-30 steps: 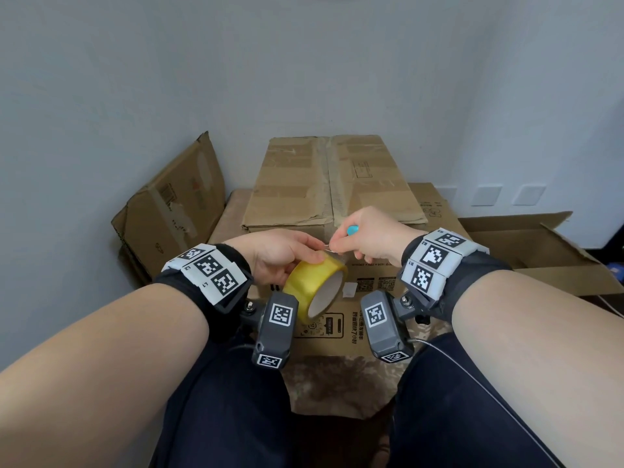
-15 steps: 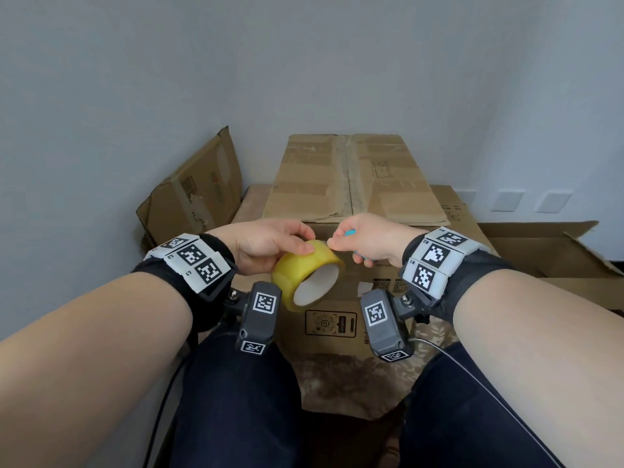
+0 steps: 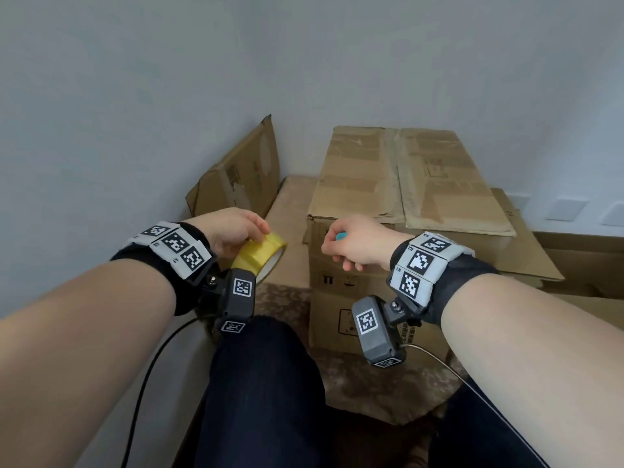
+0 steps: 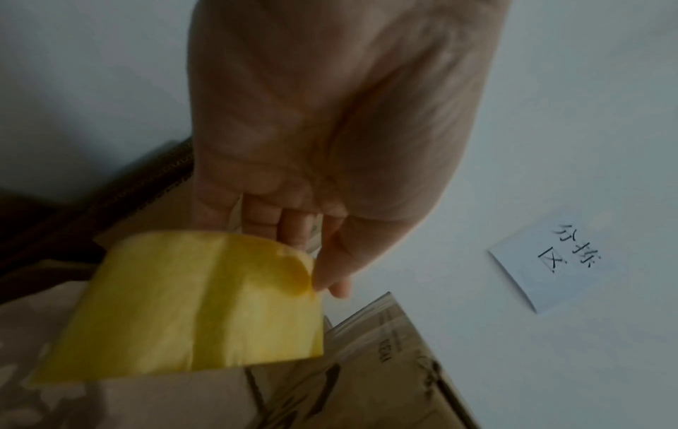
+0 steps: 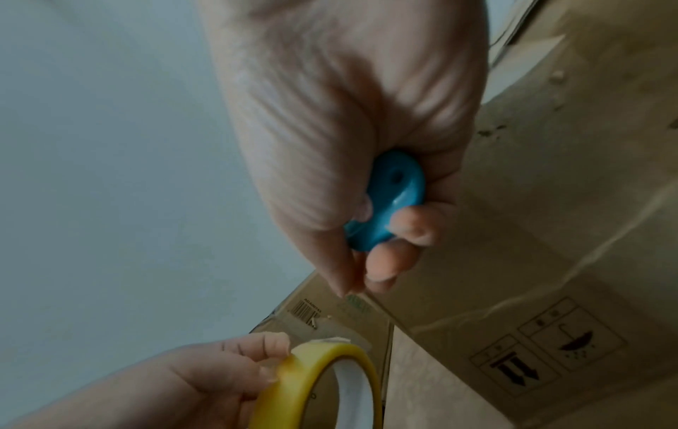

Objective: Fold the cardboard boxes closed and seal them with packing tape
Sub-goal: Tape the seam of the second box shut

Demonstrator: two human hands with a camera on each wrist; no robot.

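Observation:
My left hand [image 3: 236,231] grips a yellow roll of packing tape [image 3: 260,256] at the left of the closed cardboard box [image 3: 405,184], fingers curled over its rim [image 4: 183,304]. My right hand [image 3: 354,241] is curled round a small blue cutter [image 3: 341,236], held in front of the box's near top edge. In the right wrist view the blue cutter [image 5: 385,200] sits inside the curled fingers, and the tape roll [image 5: 322,386] shows below with the left hand on it. A clear tape strip runs along the box's top seam [image 3: 393,170].
A flattened carton [image 3: 243,177] leans against the left wall. An open box [image 3: 580,261] lies to the right. The sealed box rests on a larger brown surface [image 3: 290,211]. A paper note [image 4: 557,267] is stuck to the wall. My knees are below, with a cable at left.
The two hands have drawn apart: the left hand carried the tape roll to the left, the right hand with the blue cutter came off the roll. The view swung left.

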